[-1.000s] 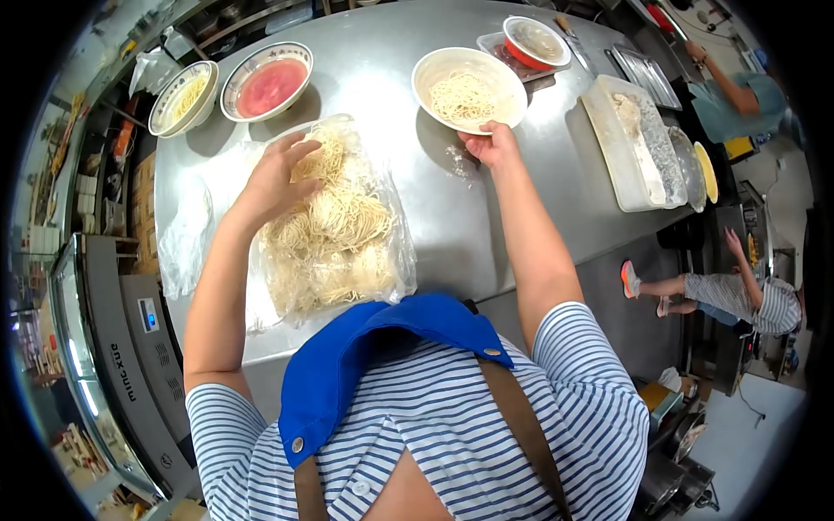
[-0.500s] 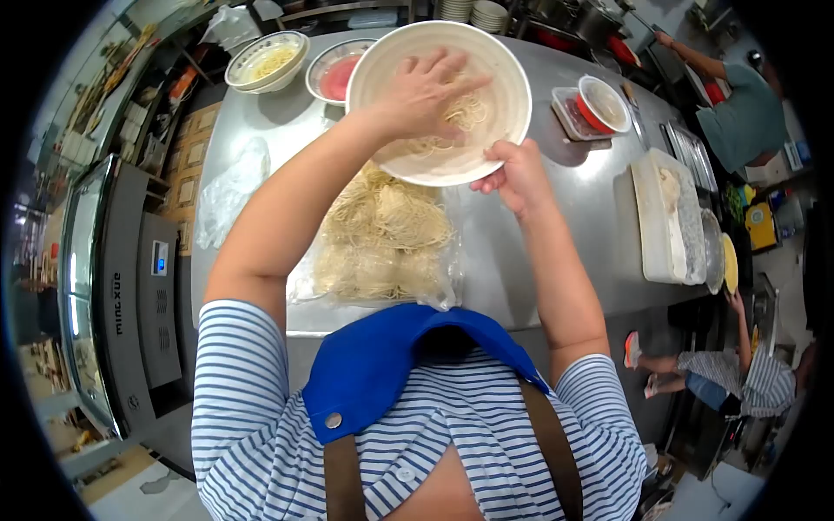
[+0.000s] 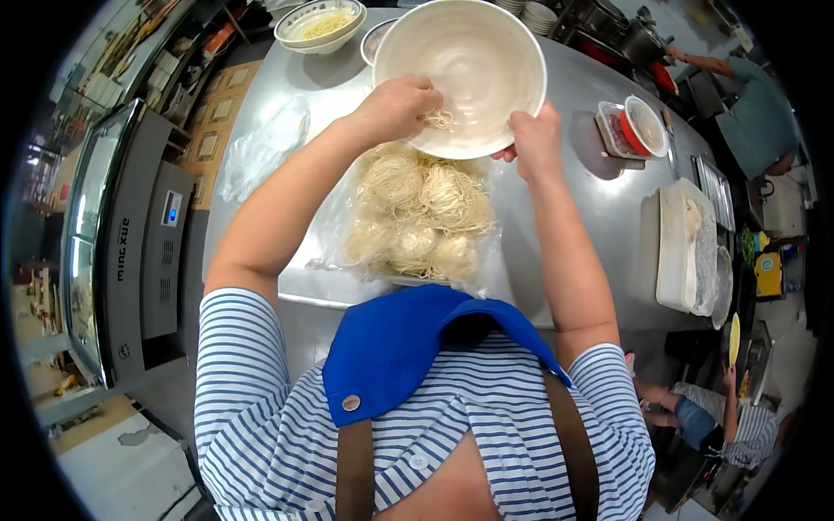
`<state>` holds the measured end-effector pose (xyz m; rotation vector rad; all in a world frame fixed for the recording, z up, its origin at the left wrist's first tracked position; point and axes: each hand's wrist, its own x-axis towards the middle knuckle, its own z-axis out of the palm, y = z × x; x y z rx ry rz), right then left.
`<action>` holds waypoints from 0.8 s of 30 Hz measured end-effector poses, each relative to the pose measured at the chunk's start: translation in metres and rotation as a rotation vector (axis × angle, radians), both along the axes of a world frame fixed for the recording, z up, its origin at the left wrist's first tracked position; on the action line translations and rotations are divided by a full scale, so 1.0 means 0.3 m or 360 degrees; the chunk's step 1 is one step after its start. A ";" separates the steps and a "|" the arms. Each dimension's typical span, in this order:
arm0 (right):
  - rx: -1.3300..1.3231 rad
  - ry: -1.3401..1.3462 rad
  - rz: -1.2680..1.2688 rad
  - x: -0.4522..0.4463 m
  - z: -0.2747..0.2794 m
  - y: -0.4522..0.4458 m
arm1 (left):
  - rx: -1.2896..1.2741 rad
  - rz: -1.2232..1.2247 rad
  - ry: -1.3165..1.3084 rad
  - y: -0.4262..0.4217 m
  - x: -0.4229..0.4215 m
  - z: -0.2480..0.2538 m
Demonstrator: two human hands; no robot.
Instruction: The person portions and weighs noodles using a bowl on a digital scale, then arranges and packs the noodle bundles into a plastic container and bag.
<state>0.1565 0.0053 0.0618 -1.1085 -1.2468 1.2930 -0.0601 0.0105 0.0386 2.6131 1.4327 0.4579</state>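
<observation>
A large white bowl [image 3: 486, 69] is tilted above the metal table, and my right hand [image 3: 534, 143] grips its lower right rim. Inside the bowl's lower left edge, my left hand [image 3: 404, 108] has its fingers closed on a small bunch of noodles [image 3: 439, 120]. The rest of the bowl's inside shows bare. Below the bowl, several nests of noodles [image 3: 456, 198] lie on clear plastic.
Patterned bowls with noodles [image 3: 320, 24] stand at the back left, near a crumpled plastic bag [image 3: 269, 148]. A red-rimmed tub [image 3: 645, 126] and a long white bin [image 3: 682, 247] are on the right. Two people [image 3: 756, 122] are beyond the table.
The bowl has been lifted off the table and brought left over the noodle nests. My left hand has gone from the nests into the bowl and closed on noodles. Most noodles have left the bowl.
</observation>
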 end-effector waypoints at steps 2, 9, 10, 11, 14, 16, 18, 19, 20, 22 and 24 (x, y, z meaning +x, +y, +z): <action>0.0001 -0.0038 -0.0125 0.028 0.011 0.001 | 0.0019 -0.0006 -0.0244 -0.029 -0.015 0.008; 0.0095 -0.0024 -0.0381 0.274 -0.018 0.026 | -0.0179 0.0320 -0.0652 -0.090 -0.095 -0.112; 0.0090 -0.0024 -0.0381 0.307 -0.025 0.020 | -0.0288 0.0439 -0.0569 -0.090 -0.100 -0.143; 0.0049 0.0003 -0.0420 0.340 -0.037 0.012 | -0.0362 0.0466 -0.0437 -0.075 -0.106 -0.168; -0.0037 0.0011 -0.0505 0.406 -0.081 -0.024 | -0.0292 0.0472 -0.0243 -0.052 -0.091 -0.218; -0.0181 0.0070 -0.0519 0.438 -0.114 -0.048 | -0.0271 0.0426 -0.0167 -0.041 -0.085 -0.225; -0.0196 0.0097 -0.0526 0.458 -0.135 -0.071 | -0.0242 0.0348 -0.0098 -0.029 -0.070 -0.221; -0.0205 0.0131 -0.0510 0.455 -0.137 -0.081 | -0.0384 0.0365 -0.0188 -0.046 -0.062 -0.182; -0.0218 0.0167 -0.0492 0.448 -0.140 -0.090 | -0.0533 0.0386 -0.0272 -0.062 -0.061 -0.142; -0.0242 0.0167 -0.0498 0.432 -0.122 -0.097 | -0.0707 0.0384 -0.0358 -0.075 -0.053 -0.100; -0.0161 0.0172 -0.0432 0.401 -0.097 -0.102 | -0.0290 0.0447 -0.0058 -0.092 -0.044 -0.090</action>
